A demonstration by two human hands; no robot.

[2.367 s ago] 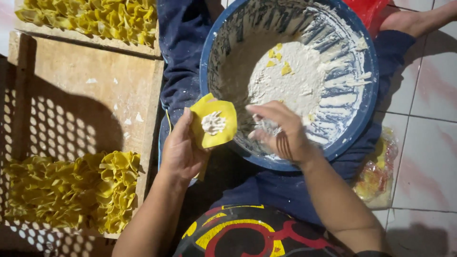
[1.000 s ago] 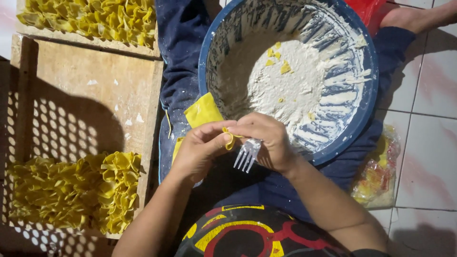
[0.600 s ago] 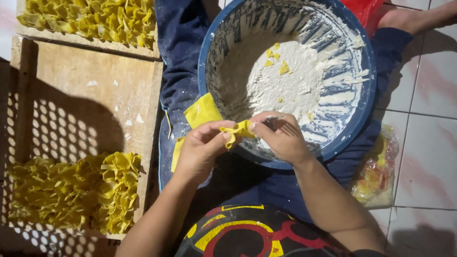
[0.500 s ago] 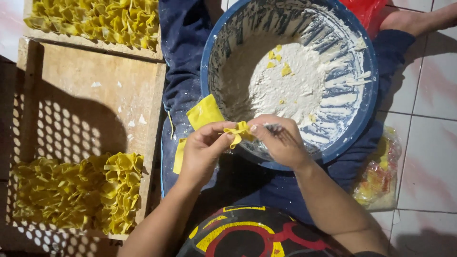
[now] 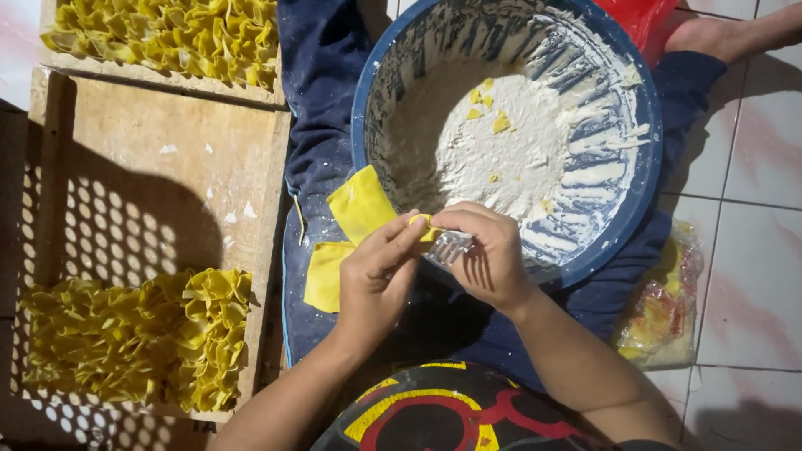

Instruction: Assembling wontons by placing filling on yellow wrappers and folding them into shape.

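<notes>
Tiled floor [image 5: 756, 209]; blue bowl [image 5: 647, 167] beside hands [image 5: 434, 250]; wooden tray [image 5: 150, 175] left

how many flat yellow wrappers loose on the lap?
2: one wrapper by the bowl rim, another lower, left of the left hand. More may be hidden under the hands.

Both hands [image 5: 380, 276] [image 5: 489, 255] meet, fingertips pinched together.
</notes>
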